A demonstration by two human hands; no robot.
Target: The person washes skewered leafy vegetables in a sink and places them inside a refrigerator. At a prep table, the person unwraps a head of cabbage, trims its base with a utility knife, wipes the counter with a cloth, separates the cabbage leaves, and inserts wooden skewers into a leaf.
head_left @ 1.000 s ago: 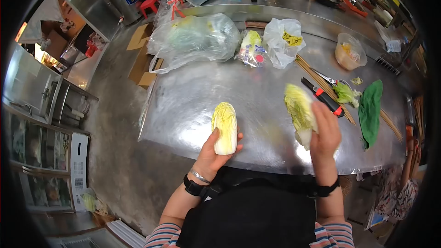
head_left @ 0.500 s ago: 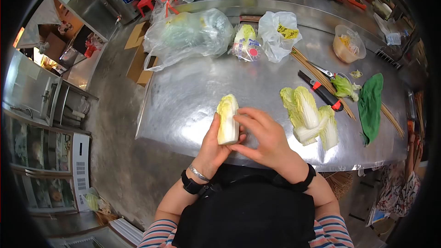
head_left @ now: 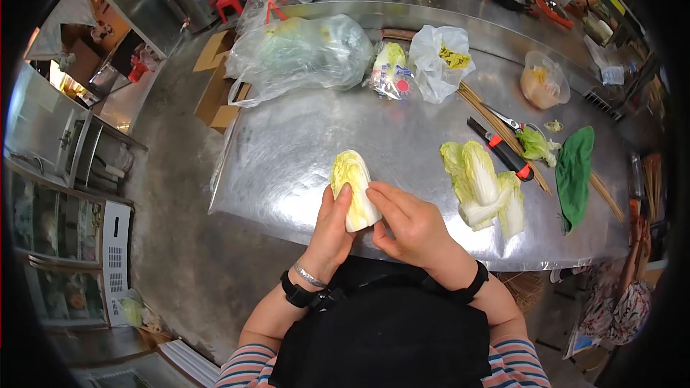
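Observation:
A small napa cabbage, pale yellow at its leafy top and white at its base, is held upright over the table's near edge. My left hand wraps its left side, thumb across the front. My right hand pinches the lower right edge of the cabbage between thumb and fingers; the exact grip of the fingertips is partly hidden. To the right of my hands, several loose cabbage leaves lie in a pile on the steel table.
Beyond the leaves lie a box cutter, scissors, wooden skewers and a green cloth. Along the back stand a large clear plastic bag, a wrapped cabbage, a white bag and a plastic tub.
The cabbage has turned so that its broader leafy face shows. My right fingers have moved from hovering at its side to gripping its lower right edge.

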